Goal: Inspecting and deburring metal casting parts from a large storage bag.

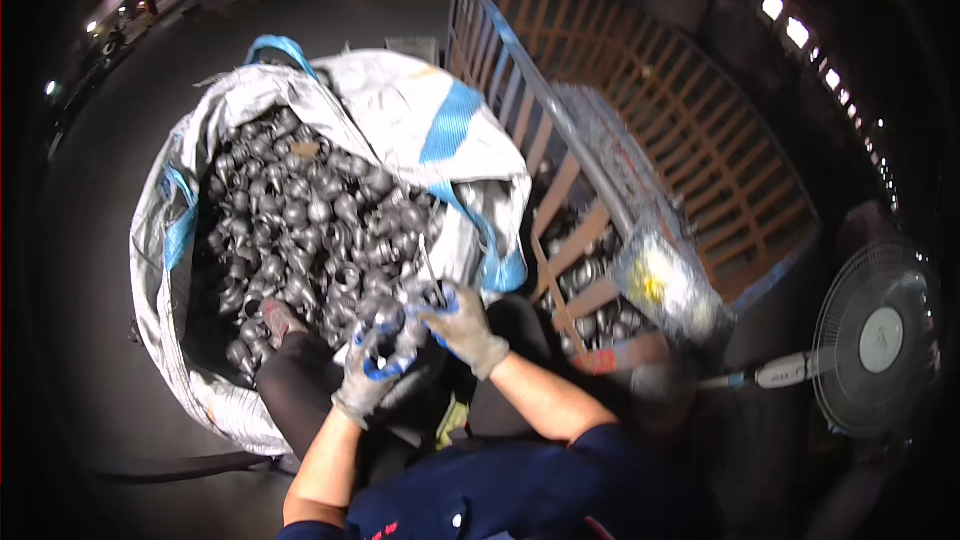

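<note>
A rounded, dull-grey fitting [385, 313] is resting in the left hand [372, 368], its finer outline blurring. A slender, rod-like tool [430, 265] is jutting from the right hand [467, 327], slanting forward and slightly leftward.

One sack [390, 95], one cage [545, 90], one fan [881, 340], metal parts [300, 215] (dozens)

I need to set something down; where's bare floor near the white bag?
Bare-looking floor lies left of the white bag and beyond its far rim, left of the slatted cage. Crowded: the bag's interior, heaped with grey parts; bag and cage stand close.
</note>
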A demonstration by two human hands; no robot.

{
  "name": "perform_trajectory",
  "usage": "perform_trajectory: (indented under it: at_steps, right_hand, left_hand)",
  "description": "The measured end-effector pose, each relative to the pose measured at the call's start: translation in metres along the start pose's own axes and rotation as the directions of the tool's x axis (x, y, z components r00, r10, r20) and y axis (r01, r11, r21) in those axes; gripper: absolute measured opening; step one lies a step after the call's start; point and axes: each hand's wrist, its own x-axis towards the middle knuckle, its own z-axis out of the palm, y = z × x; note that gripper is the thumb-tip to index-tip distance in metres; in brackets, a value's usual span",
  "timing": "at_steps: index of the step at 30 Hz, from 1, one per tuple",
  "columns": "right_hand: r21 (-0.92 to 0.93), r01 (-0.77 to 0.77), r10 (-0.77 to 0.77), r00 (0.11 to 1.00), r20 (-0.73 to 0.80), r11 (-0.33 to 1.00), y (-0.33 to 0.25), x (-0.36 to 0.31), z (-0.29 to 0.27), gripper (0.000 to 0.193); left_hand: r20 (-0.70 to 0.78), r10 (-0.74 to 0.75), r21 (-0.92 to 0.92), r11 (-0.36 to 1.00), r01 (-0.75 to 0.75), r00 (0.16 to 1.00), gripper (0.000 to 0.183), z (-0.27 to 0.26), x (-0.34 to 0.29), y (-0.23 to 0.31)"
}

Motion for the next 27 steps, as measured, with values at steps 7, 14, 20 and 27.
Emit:
perform_trajectory:
  at_steps: [7, 14, 20, 27]
  right_hand:
    - [0.173, -0.124, 0.165, 0.954, -0.248, 0.977, 0.019, -0.008, -0.019, 0.031]
    - [0.548, -0.359, 0.516, 0.842, -0.159, 0.755, -0.02, -0.005, -0.022, 0.023]
    - [0.537, -0.363, 0.534, 0.821, -0.201, 0.761, -0.001, -0.022, -0.012, 0.023]
    - [0.552, -0.504, 0.658, 0.745, -0.112, 0.664, 0.019, -0.034, -0.006, 0.018]
  left_hand:
    - [-0.114, 0.096, -0.129, 0.985, -0.111, 0.989, 0.019, 0.002, 0.003, 0.027]
    - [0.109, -0.606, -0.817, 0.396, 0.418, 0.788, 0.041, -0.022, -0.006, 0.014]
    - [0.414, -0.588, -0.904, -0.176, 0.389, 0.695, 0.038, -0.001, 0.012, 0.017]
    - [0.31, -0.617, -0.93, -0.04, 0.365, 0.723, 0.031, -0.01, -0.001, 0.005]
